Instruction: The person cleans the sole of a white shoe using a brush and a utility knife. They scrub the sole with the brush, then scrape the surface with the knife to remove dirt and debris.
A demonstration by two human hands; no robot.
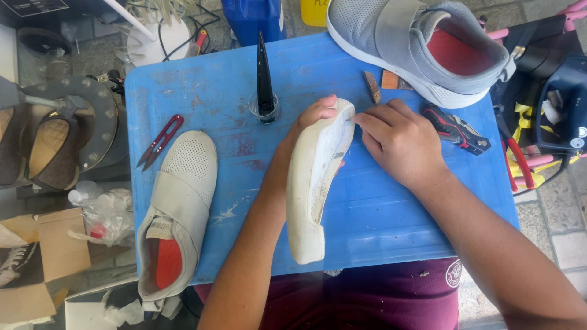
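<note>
A scuffed blue plastic table (pixel 391 214) with worn, whitish scrape marks carries the work, its near edge against the person's dark red shirt (pixel 367 299); grey paving stones show past its right edge.

Near the middle of the table, a detached off-white rubber shoe sole (pixel 318 177) stands on its side, long and curved, its heel end by the near edge and its toe pointing away. The left hand (pixel 309 122) wraps around the toe end from behind, fingers closed on it. The right hand (pixel 397 143) rests just beside the sole's upper edge, fingertips drawn together and pressed against the rim.

At the near left corner lies an off-white perforated shoe with a wide strap and red lining (pixel 177 214), partly overhanging the edge. Beside it, toward the left edge, lie small red-handled thread snips (pixel 160 140). Behind the left hand, a black tapered spike stands in a clear round cup (pixel 264 91). Right of the right hand lies a black and red folding tool (pixel 455 128). At the far right corner sits a grey mesh strapped shoe with a white sole (pixel 422 46), with a small brown block (pixel 372 87) just before it.
</note>
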